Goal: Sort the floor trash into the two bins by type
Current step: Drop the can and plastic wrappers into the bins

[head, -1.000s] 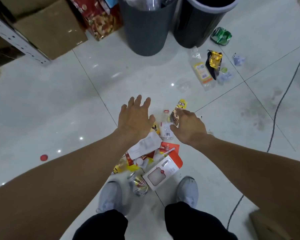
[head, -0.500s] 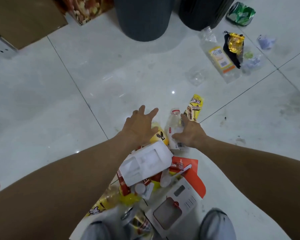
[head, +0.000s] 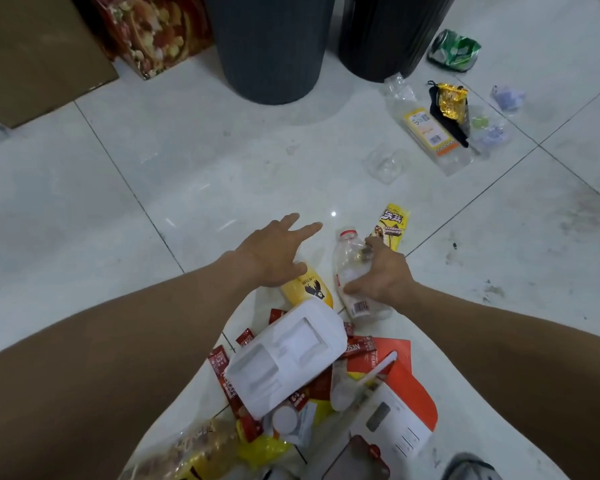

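Two hands: right hand (head: 381, 275) curled round clear bottle (head: 349, 259), left hand (head: 271, 252) spread empty over yellow bottle (head: 309, 289).

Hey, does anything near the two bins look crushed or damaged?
Yes. The green can right of the black bin is crushed and dented. The yellow-label bottle in front of that bin looks flattened, its neck crumpled.
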